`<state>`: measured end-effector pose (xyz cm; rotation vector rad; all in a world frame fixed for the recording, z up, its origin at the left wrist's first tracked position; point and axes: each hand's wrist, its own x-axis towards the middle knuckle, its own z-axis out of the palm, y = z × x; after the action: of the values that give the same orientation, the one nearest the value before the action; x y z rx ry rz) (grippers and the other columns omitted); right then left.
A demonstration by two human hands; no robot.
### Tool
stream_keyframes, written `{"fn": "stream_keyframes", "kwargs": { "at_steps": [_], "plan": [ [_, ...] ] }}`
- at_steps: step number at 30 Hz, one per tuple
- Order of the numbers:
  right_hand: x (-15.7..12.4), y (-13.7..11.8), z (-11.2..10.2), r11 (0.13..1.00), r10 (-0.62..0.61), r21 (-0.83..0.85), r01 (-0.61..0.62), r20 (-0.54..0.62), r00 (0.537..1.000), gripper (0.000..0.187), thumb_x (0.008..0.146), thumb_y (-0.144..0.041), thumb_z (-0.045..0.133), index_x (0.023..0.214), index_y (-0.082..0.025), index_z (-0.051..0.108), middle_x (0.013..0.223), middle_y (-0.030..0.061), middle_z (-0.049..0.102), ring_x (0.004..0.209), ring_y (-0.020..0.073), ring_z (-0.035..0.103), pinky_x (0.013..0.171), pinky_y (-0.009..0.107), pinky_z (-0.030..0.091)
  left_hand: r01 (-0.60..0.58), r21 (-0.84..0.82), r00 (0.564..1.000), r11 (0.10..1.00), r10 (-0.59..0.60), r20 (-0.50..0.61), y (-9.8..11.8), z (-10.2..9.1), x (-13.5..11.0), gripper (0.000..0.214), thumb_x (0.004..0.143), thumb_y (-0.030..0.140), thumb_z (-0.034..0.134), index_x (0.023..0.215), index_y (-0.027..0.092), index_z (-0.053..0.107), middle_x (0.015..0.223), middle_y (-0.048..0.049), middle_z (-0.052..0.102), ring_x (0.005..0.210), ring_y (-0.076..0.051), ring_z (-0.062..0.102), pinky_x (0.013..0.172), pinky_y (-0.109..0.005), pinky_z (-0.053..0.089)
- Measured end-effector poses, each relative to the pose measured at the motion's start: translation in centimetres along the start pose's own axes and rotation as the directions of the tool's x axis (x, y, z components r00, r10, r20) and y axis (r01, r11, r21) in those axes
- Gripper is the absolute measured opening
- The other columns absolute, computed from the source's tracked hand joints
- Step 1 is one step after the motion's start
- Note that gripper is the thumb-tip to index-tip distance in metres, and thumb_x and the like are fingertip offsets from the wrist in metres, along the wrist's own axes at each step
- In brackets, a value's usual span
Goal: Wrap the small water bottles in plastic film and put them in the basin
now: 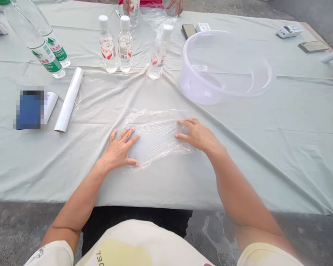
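A crumpled sheet of clear cling film (155, 136) lies on the pale green cloth (266, 155) in front of me. My left hand (121, 149) lies flat on the film's left end, fingers spread and open. My right hand (197, 135) rests on its right end, fingers stretched out and pressing the film down. Neither hand grips anything. A roll of cling film (69, 99) lies to the left, apart from both hands.
Three small water bottles (124, 44) stand behind the film, and two bigger green-labelled bottles (48, 51) at far left. A clear plastic basin (224, 66) sits at the right. Another person's hands (177, 5) work with film at the far edge. Phones and small devices (290, 31) lie beyond.
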<state>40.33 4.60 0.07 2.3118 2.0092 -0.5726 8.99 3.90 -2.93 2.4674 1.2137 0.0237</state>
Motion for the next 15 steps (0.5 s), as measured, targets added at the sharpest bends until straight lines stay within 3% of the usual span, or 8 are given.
{"fn": "stream_keyframes", "kwargs": {
  "at_steps": [3,5,8,10,13,15],
  "plan": [
    [0.2,0.7,-2.3,0.967,0.205,-0.149,-0.206,-0.016,0.979,0.048,0.084,-0.042,0.069,0.127,-0.021,0.064,0.139,0.0207,0.057,0.095,0.0370,0.069,0.072,0.049,0.052,0.007,-0.006,1.000,1.000,-0.007,-0.006,-0.3,0.3,-0.2,0.102,0.067,0.059,0.083,0.153,0.024,0.040,0.166,-0.0200,0.023,0.154,-0.041,0.020,0.120,-0.068,0.008],
    [0.9,-0.6,-3.5,0.966,0.202,-0.143,-0.217,-0.111,0.973,0.035,0.088,-0.035,0.064,0.118,-0.018,0.067,0.125,0.0229,0.065,0.098,0.0399,0.068,0.074,0.052,0.050,0.009,-0.013,1.000,1.000,-0.009,-0.006,-0.4,0.7,-0.3,0.107,0.063,0.059,0.086,0.153,0.023,0.041,0.166,-0.0225,0.021,0.154,-0.041,0.017,0.120,-0.069,0.008],
    [4.2,-5.4,-5.0,0.993,-0.075,0.071,0.094,-0.233,0.970,0.028,0.092,-0.031,0.058,0.117,-0.023,0.066,0.113,0.0151,0.072,0.096,0.0335,0.070,0.087,0.055,0.051,-0.001,-0.027,1.000,1.000,0.001,-0.017,-0.4,1.2,-0.3,0.114,0.058,0.062,0.088,0.154,0.024,0.039,0.166,-0.0240,0.020,0.154,-0.042,0.016,0.119,-0.070,0.008],
    [8.0,-9.9,-5.7,0.928,-0.211,0.239,0.286,-0.294,0.932,0.037,0.092,-0.034,0.060,0.128,-0.024,0.060,0.121,0.0119,0.070,0.097,0.0283,0.070,0.097,0.052,0.050,-0.006,-0.032,0.999,0.999,0.005,-0.038,-0.4,1.7,-0.3,0.118,0.055,0.066,0.087,0.155,0.026,0.037,0.166,-0.0235,0.019,0.154,-0.043,0.016,0.119,-0.071,0.008],
    [15.7,-16.7,-6.4,0.874,-0.167,0.382,0.300,-0.345,0.924,0.074,0.086,-0.029,0.069,0.150,-0.010,0.036,0.145,0.0196,0.053,0.124,0.0313,0.060,0.109,0.049,0.045,-0.007,-0.038,0.998,0.999,0.004,-0.067,-0.6,2.1,-0.1,0.124,0.052,0.070,0.086,0.157,0.028,0.034,0.166,-0.0207,0.021,0.154,-0.045,0.013,0.119,-0.071,0.007],
    [21.0,-20.0,-6.3,0.847,-0.123,0.442,0.296,-0.379,0.917,0.085,0.083,-0.025,0.071,0.153,-0.008,0.026,0.151,0.0215,0.044,0.137,0.0341,0.049,0.111,0.050,0.041,-0.012,-0.049,0.996,0.999,0.007,-0.084,-0.6,2.2,0.0,0.126,0.052,0.070,0.086,0.158,0.029,0.030,0.167,-0.0187,0.021,0.154,-0.047,0.012,0.119,-0.071,0.006]
  ]
}}
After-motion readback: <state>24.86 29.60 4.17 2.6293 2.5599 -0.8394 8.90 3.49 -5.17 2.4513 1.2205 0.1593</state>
